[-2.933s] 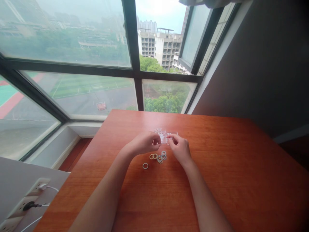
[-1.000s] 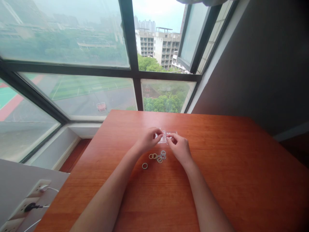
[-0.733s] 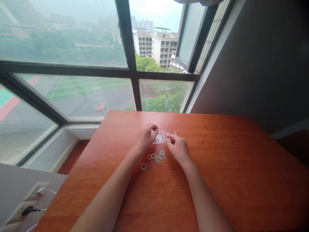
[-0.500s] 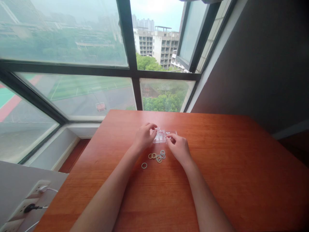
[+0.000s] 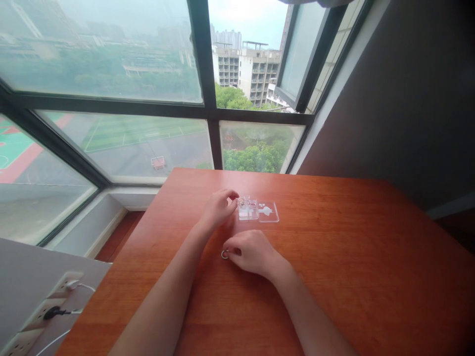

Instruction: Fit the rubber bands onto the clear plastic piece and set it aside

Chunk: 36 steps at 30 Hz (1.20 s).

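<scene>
So right fingers [image 5: 232, 243] touch a pale ring [image 5: 222, 255], left fingers [image 5: 230, 194] a clear box [image 5: 248, 214]; grips unclear

No legible text or labels; no readable brands, numbers or signs

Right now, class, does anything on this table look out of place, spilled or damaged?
Nothing looks spilled or plainly broken. The one possible stray is a pale ring at the fingertips of the right hand, apart from the clear box. Fine damage would be too small to tell.
</scene>
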Available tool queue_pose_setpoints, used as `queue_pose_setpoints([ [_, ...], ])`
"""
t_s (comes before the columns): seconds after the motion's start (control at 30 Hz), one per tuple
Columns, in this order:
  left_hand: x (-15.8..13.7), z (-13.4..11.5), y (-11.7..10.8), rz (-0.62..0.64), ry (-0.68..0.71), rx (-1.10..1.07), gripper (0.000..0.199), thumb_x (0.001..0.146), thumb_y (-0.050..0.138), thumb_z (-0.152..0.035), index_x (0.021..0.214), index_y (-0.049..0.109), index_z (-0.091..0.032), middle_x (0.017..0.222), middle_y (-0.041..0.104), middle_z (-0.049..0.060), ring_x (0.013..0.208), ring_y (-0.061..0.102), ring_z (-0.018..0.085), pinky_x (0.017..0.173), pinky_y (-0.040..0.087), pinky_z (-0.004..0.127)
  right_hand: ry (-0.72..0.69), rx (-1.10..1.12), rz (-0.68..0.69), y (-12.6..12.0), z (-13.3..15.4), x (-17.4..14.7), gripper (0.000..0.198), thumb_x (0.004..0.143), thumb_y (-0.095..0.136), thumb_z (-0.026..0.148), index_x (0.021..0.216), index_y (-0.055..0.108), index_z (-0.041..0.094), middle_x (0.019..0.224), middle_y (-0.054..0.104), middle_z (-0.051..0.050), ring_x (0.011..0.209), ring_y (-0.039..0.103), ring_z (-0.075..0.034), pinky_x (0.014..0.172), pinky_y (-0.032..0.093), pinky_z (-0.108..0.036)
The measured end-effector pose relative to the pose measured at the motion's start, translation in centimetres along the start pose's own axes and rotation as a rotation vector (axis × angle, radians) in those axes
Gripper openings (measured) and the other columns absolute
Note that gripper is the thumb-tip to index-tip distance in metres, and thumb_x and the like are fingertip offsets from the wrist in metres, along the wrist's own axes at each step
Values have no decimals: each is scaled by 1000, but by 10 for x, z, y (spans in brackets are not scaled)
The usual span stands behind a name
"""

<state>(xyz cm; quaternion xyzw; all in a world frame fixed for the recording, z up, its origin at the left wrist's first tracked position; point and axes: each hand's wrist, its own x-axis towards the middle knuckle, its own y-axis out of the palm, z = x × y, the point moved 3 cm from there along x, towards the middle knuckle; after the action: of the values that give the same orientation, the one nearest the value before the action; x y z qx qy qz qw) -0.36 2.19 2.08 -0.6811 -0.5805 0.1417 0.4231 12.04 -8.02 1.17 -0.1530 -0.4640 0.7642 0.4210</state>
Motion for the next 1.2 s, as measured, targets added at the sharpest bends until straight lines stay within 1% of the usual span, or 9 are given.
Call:
queue_pose_setpoints([
  [0.07, 0, 0, 0, -3, 0, 0, 17, 81, 55, -22, 91, 69, -19, 88, 71, 2, 70, 60, 14, 66, 47, 25, 11, -65, 51, 5, 3, 2, 17, 84, 56, 23, 88, 72, 29, 82, 73, 3, 74, 64, -15, 61, 33, -24],
  [0.13, 0, -1, -1, -9, 4, -2, 17, 82, 54, -22, 90, 69, -19, 89, 71, 2, 70, 60, 14, 67, 47, 25, 58, -115, 67, 5, 1, 2, 18, 85, 54, 23, 88, 72, 28, 83, 74, 2, 75, 65, -15, 60, 32, -25],
  [0.3, 0, -3, -2, -3, 11, -6, 17, 81, 55, -21, 90, 69, -18, 89, 71, 2, 69, 60, 14, 68, 48, 25, 255, -175, 23, -11, -18, -1, 18, 87, 53, 27, 85, 71, 26, 81, 73, -1, 76, 65, -17, 60, 31, -25],
  [0.4, 0, -3, -2, 16, 24, -4, 17, 81, 55, -21, 89, 69, -18, 87, 71, 2, 68, 60, 14, 68, 48, 25, 333, -134, 5, -19, -30, -6, 15, 85, 57, 28, 83, 72, 27, 78, 73, 0, 75, 64, -16, 59, 31, -25],
  [0.57, 0, -1, -2, 38, 54, -7, 16, 82, 54, -22, 88, 69, -18, 86, 71, 3, 67, 59, 13, 67, 47, 25, 392, 32, -69, -30, -46, -12, 16, 85, 56, 26, 84, 72, 26, 76, 71, 2, 68, 60, -13, 58, 33, -22],
  [0.73, -1, -1, -6, 79, 60, 21, 17, 83, 55, -24, 88, 69, -19, 86, 71, 3, 67, 59, 14, 65, 45, 25, 480, -21, -148, -42, -63, -19, 16, 81, 57, 23, 84, 73, 24, 72, 69, 0, 65, 58, -13, 61, 34, -23],
  [0.83, -2, -4, -7, 121, 44, 43, 18, 82, 55, -25, 88, 70, -19, 86, 71, 3, 68, 59, 14, 62, 44, 24, 506, 1, -140, -46, -69, -24, 17, 80, 57, 23, 84, 73, 24, 71, 68, 1, 64, 58, -13, 60, 34, -22],
  [0.97, -4, -10, -7, 176, 6, 71, 18, 81, 56, -28, 87, 71, -18, 85, 71, 4, 66, 58, 14, 60, 43, 24, 496, 48, -75, -46, -71, -28, 16, 78, 57, 22, 80, 73, 23, 66, 66, 1, 61, 56, -12, 57, 33, -22],
  [1.2, -6, -6, -3, 134, -9, 92, 18, 79, 58, -28, 90, 69, -19, 90, 69, 5, 66, 58, 14, 62, 45, 25, 476, 163, 27, -40, -72, -30, 9, 75, 64, 27, 76, 70, 20, 62, 63, 3, 57, 53, -11, 52, 32, -21],
])
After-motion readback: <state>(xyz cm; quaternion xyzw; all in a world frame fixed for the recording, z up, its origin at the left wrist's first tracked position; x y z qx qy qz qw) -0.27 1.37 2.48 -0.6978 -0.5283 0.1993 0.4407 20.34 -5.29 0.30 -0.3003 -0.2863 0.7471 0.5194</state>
